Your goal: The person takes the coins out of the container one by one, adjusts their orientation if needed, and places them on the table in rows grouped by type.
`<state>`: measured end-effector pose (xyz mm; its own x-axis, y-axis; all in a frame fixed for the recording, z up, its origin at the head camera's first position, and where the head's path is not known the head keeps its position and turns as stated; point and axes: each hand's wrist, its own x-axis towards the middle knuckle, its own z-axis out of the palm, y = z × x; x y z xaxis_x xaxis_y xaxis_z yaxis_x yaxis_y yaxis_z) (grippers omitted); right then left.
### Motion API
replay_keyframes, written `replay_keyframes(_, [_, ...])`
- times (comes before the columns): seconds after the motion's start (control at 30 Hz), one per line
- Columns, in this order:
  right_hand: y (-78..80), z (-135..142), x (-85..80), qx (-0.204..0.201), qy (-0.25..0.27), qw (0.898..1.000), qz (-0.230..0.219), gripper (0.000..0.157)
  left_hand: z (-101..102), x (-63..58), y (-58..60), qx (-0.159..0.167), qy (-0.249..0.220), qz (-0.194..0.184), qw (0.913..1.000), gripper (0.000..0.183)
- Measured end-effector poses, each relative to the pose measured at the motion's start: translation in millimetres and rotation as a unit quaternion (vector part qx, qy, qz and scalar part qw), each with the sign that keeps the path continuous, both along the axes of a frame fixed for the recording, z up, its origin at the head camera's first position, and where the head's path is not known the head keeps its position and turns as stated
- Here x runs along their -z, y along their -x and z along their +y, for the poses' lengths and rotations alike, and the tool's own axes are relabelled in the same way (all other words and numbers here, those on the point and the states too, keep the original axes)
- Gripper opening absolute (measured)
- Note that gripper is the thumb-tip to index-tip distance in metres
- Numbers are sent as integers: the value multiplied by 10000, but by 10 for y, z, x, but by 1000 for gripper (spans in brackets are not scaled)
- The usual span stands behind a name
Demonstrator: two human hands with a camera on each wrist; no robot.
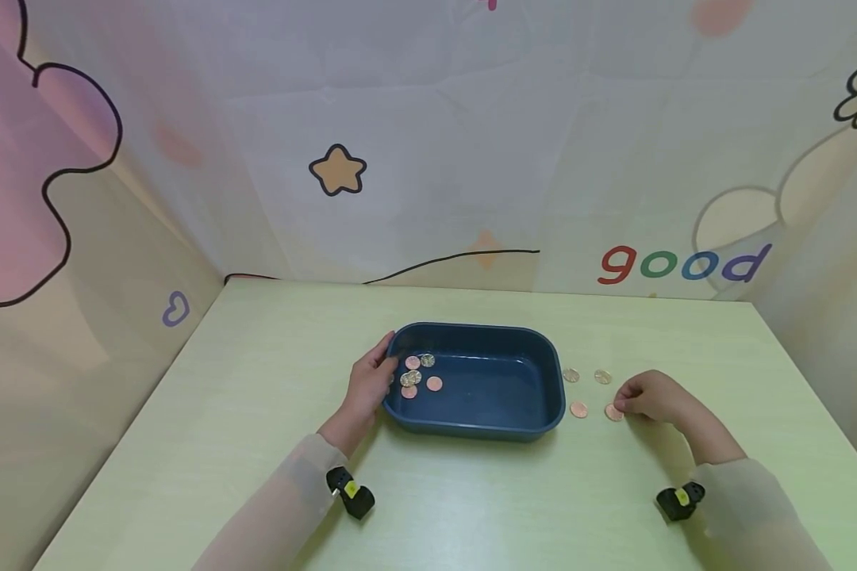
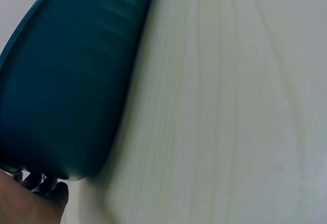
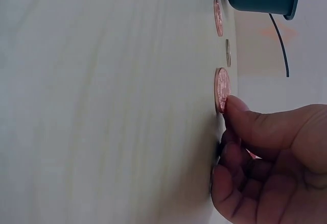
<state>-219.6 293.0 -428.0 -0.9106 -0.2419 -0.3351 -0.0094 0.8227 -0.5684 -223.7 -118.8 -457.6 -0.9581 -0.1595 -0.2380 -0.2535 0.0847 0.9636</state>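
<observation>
My left hand (image 1: 368, 382) grips the left end of a dark blue plastic tub (image 1: 471, 432), thumb over the rim and fingers against the outer wall. In the left wrist view, fingertips (image 2: 60, 193) show under the tub's end (image 2: 61, 91). Several copper and gold coins (image 1: 434, 384) lie inside at the tub's left end, some overlapping. Right of the tub, my right hand (image 1: 651, 396) pinches the edge of a copper coin (image 3: 223, 89) at the tabletop, thumb on its face. The remaining fingers are curled beneath the palm.
Two gold coins, one nearer the tub (image 1: 571, 375) and one farther right (image 1: 603, 377), lie on the pale table (image 1: 500, 507). Another copper coin (image 1: 578, 409) lies beside the tub's right wall. A printed cloth backdrop (image 1: 428, 174) rises behind the table.
</observation>
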Motion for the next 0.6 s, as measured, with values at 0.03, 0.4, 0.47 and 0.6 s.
replay_keyframes(0.03, [3,-1,3,-15,-27,10000,13,14,0,1,4,4,-3,8,10000,51])
replay_keyframes(0.4, [32,-16,35,-149,-462,9982,363,14,-10,-23,-5,3,-8,-30,10000,51])
replay_keyframes(0.47, [24,-24,42,-164,-502,9976,452,14,-11,-20,-5,-2,-14,-39,10000,51])
replay_keyframes(0.6, [6,-47,48,-206,-587,9963,595,13,-5,-3,-1,-1,-1,-64,10000,51])
